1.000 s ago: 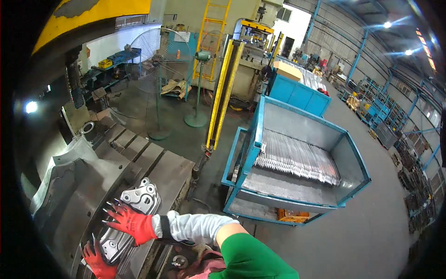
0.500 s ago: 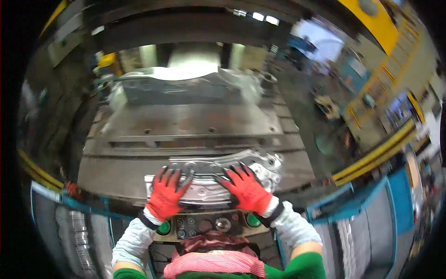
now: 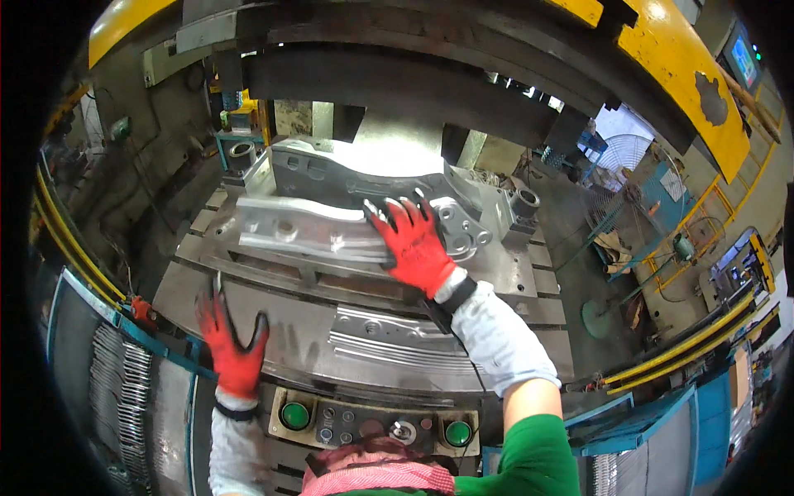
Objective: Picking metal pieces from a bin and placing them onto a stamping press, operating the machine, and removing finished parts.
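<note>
A long stamped metal panel [image 3: 302, 230] with curved edges and holes at its right end lies on the grey die of a press. My right hand [image 3: 413, 244], in a red glove with dark fingertips, rests across the panel, fingers stretched out and spread toward its far edge. Its thumb is hard to make out. My left hand [image 3: 233, 343], gloved the same way, is over the front left of the press bed [image 3: 289, 331], fingers apart and holding nothing. A second stamped panel [image 3: 393, 341] with ridges lies on the bed nearer me, partly under my right forearm.
A control box [image 3: 372, 422] with green buttons stands at the bed's front edge. Racks of stacked metal parts [image 3: 132, 405] are at the left, with a blue-framed rack [image 3: 653, 430] at the right. The press's dark upper part [image 3: 397, 83] hangs above the die.
Earlier both hands lay on the panels at the front of the bed. Now one panel is farther back on the die under my right hand, and my left hand has moved off leftward.
</note>
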`<action>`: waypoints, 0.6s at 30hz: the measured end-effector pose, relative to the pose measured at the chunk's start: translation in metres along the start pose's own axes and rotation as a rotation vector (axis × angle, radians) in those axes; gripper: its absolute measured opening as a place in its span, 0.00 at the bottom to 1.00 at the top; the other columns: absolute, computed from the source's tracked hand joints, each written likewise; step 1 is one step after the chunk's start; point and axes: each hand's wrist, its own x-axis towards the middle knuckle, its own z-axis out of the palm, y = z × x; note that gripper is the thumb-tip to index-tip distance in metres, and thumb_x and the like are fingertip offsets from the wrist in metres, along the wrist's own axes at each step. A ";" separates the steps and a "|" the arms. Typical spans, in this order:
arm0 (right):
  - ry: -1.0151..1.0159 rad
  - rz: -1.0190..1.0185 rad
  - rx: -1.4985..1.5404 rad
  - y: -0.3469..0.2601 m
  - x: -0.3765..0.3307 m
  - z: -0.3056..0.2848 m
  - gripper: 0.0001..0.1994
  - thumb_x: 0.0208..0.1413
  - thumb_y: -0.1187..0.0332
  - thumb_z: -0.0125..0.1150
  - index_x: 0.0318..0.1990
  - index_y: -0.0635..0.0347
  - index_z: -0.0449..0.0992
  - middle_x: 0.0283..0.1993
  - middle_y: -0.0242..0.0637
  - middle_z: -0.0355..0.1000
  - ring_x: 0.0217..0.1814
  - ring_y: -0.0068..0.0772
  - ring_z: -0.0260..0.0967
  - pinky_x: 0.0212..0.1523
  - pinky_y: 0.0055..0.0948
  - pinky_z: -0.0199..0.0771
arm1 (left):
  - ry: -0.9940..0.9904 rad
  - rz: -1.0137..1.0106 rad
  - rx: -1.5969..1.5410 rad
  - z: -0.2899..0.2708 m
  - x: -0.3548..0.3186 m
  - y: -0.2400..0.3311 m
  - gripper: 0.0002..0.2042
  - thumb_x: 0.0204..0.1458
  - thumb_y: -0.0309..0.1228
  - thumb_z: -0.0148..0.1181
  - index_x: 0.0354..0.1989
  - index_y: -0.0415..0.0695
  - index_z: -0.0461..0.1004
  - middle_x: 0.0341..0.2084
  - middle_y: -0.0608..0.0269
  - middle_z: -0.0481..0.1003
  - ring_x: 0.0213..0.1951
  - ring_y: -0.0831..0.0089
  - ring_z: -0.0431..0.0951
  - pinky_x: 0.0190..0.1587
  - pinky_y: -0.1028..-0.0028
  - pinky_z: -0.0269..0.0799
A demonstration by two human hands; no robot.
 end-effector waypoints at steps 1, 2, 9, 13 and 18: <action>0.029 0.031 -0.052 0.014 0.010 0.016 0.48 0.27 0.54 0.70 0.62 0.47 0.54 0.58 0.44 0.54 0.62 0.48 0.48 0.63 0.54 0.36 | -0.090 -0.025 0.067 -0.009 -0.009 -0.006 0.40 0.38 0.38 0.65 0.61 0.41 0.54 0.61 0.48 0.51 0.63 0.45 0.47 0.63 0.52 0.41; 0.044 0.069 -0.072 0.024 0.021 0.024 0.47 0.27 0.54 0.70 0.62 0.47 0.54 0.57 0.43 0.55 0.61 0.47 0.48 0.64 0.54 0.36 | -0.183 -0.053 0.138 -0.024 -0.021 -0.012 0.39 0.39 0.36 0.64 0.61 0.41 0.53 0.62 0.47 0.51 0.62 0.45 0.47 0.63 0.52 0.41; -0.019 0.126 -0.172 0.074 0.064 0.089 0.50 0.27 0.50 0.71 0.63 0.45 0.52 0.58 0.40 0.54 0.63 0.44 0.47 0.65 0.56 0.30 | -0.551 -0.531 0.534 -0.081 -0.222 -0.105 0.38 0.40 0.42 0.60 0.61 0.42 0.53 0.58 0.44 0.55 0.62 0.46 0.49 0.63 0.52 0.42; 0.011 0.096 -0.216 0.077 0.072 0.124 0.52 0.28 0.51 0.69 0.65 0.49 0.46 0.63 0.41 0.51 0.65 0.47 0.46 0.65 0.62 0.26 | -0.767 -0.524 0.639 -0.087 -0.296 -0.104 0.37 0.47 0.51 0.53 0.64 0.51 0.51 0.58 0.47 0.58 0.58 0.52 0.59 0.59 0.55 0.52; -0.054 0.099 -0.369 0.075 0.067 0.127 0.48 0.35 0.53 0.65 0.65 0.50 0.45 0.66 0.42 0.46 0.67 0.49 0.43 0.64 0.64 0.25 | -0.825 -0.488 0.394 -0.046 -0.258 -0.092 0.36 0.40 0.44 0.60 0.58 0.41 0.57 0.56 0.46 0.59 0.60 0.47 0.52 0.62 0.52 0.45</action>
